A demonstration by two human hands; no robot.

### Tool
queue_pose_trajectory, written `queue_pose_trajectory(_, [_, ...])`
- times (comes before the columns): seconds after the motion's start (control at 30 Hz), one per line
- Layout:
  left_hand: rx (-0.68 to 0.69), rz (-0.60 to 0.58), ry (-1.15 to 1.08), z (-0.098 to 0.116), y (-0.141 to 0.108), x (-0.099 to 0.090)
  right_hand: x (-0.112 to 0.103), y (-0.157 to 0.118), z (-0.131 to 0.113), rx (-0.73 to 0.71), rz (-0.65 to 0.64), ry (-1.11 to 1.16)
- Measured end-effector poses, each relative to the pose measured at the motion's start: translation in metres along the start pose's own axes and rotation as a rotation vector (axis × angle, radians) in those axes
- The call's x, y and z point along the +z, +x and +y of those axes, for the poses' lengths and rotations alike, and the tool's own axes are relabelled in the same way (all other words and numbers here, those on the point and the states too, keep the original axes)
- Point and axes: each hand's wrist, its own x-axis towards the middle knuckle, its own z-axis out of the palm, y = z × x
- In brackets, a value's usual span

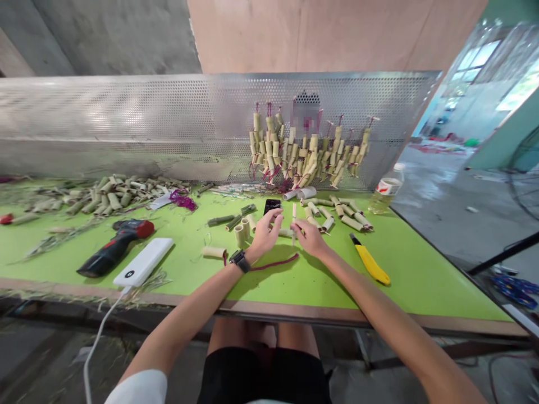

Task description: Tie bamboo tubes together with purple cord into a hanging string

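Note:
My right hand (pixel 310 237) is closed in a pinch on a thin pale stick (pixel 294 212), which stands upright above and below the fingers. Just left of it, my left hand (pixel 266 234) hovers over the table with thumb and fingers apart, apparently holding nothing. A black phone (pixel 273 204) lies past its fingertips. Beside the left wrist stand short bamboo tubes (pixel 240 237); another bamboo tube (pixel 214 252) lies flat by the watch. A dark red cord (pixel 275 264) stretches across the green table (pixel 295 286) under my left wrist.
Left are a cordless drill (pixel 118 247), a white power bank (pixel 144 261) with cable, and a heap of bamboo pieces (pixel 113 193). Right are cut tubes (pixel 351 223), a yellow-handled knife (pixel 371 261) and a bottle (pixel 385 193). Strung bamboo (pixel 311 157) hangs on a perforated metal panel (pixel 168 112).

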Motion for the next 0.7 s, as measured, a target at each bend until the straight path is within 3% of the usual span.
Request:
queue_pose_trajectory(0.1, [-0.016,-0.029,-0.099,-0.003,0.002,0.000,0.009,-0.005,-0.002,0.010,-0.095,0.002])
queue_pose_trajectory(0.3, [-0.052,0.020,-0.181,0.002,0.004,-0.006,0.016,-0.007,-0.005,0.102,-0.227,0.000])
queue_pose_trajectory(0.43, [-0.055,-0.107,-0.245,0.010,0.002,-0.010,0.004,-0.010,0.000,0.227,-0.328,0.024])
queue_pose_trajectory(0.7, [-0.312,0.056,-0.420,0.006,-0.005,0.012,-0.032,-0.004,0.003,0.214,-0.223,-0.188])
